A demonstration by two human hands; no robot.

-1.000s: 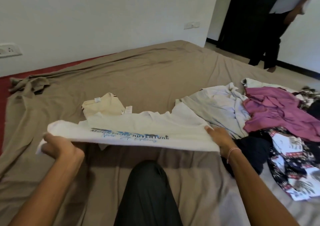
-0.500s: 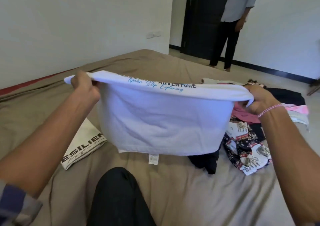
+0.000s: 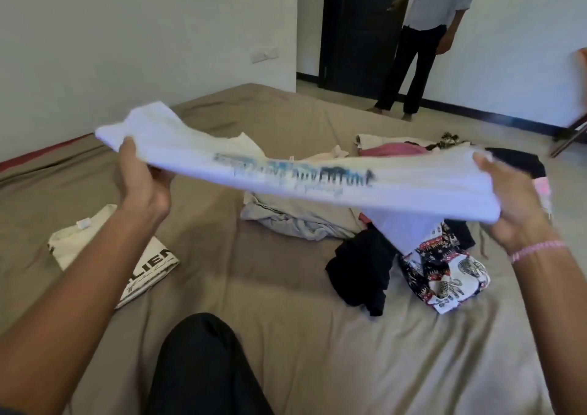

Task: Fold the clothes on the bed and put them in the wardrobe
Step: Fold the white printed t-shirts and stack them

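I hold the white printed T-shirt (image 3: 286,163) in the air above the brown-sheeted bed (image 3: 286,335), gathered into a long band and stretched between my hands. My left grip (image 3: 139,176) is closed round its left end. My right grip (image 3: 511,205) clamps the right end, with a pink beaded bracelet (image 3: 536,249) on that wrist. The blue and black print is smeared by motion. A loose flap of the shirt hangs down near my right side.

On the sheet under my left forearm lies a folded cream T-shirt with black lettering (image 3: 95,256), well apart from the rest. Right of centre is the unfolded heap: a crumpled grey-beige garment (image 3: 295,221), a black garment (image 3: 359,271) just beside it, and an elephant-print cloth in black, white and red (image 3: 451,271) touching the black one. The hanging flap partly covers these. A pink garment (image 3: 394,150) shows past the band's top edge, and the band hides most of what lies behind it.

My knee in black trousers (image 3: 200,367) rests on the near part of the bed. Beyond the far corner, a person in a pale shirt and dark trousers (image 3: 425,33) stands barefoot before a dark door (image 3: 359,27).
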